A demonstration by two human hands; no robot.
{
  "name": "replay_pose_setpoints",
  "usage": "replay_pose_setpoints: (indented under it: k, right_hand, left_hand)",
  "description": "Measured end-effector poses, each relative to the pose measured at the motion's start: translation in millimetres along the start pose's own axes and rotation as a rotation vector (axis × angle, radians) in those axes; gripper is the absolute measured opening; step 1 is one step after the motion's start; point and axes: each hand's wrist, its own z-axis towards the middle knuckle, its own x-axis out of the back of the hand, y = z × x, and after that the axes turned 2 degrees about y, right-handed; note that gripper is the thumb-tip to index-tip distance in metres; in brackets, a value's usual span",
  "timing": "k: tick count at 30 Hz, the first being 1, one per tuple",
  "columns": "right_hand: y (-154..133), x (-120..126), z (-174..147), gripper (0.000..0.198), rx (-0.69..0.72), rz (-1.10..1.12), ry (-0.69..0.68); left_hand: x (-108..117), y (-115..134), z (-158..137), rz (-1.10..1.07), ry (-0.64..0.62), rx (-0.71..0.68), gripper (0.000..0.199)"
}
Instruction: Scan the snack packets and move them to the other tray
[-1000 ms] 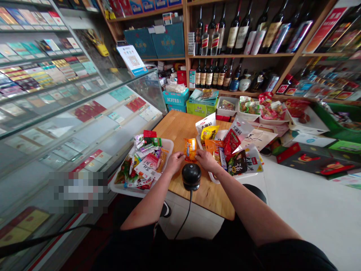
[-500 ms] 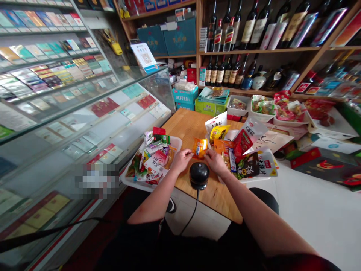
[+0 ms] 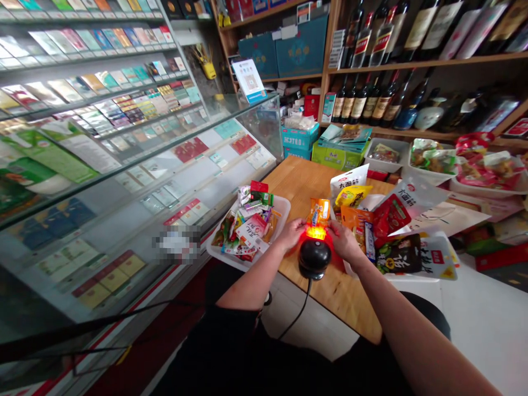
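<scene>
Orange packet (image 3: 320,209), gripped between fingers (image 3: 300,225) of left hand (image 3: 291,234) and right hand (image 3: 345,242); glowing scanner (image 3: 314,258) just beside them; packet best kept taut, steady.

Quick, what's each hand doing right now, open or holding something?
Left hand: closed, holding the orange packet by its left side.
Right hand: closed, holding the same packet by its right side.

Dressed in a black top (image 3: 231,352) with a short left sleeve (image 3: 237,324), and black trousers (image 3: 429,312); bare along both forearms (image 3: 258,275).
</scene>
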Motion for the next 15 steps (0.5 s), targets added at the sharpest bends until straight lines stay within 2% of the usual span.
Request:
replay_pose_setpoints:
  k: [3,10,13,15]
  right_hand:
    - [-2.9,0.7,1.0,0.019,-0.004,-0.052,0.003]
    - [-6.8,4.5,1.2,0.018,-0.014,0.044,0.016]
    - [-4.7,4.6,-0.3,0.019,-0.028,0.104,0.021]
    - [-2.7,3.0,-1.2,0.018,-0.028,0.086,0.044]
  left_hand:
    - [-4.5,-5.1,-0.7,-0.183,-0.028,0.061,0.032]
    - [-12.4,-10.2,0.6,-0.366,-0.028,0.127,0.037]
    - [-14.7,-14.6,4.7,-0.362,-0.010,0.148,0.043]
    - [-13.4,-15.0,8.0,-0.288,-0.001,0.123,0.040]
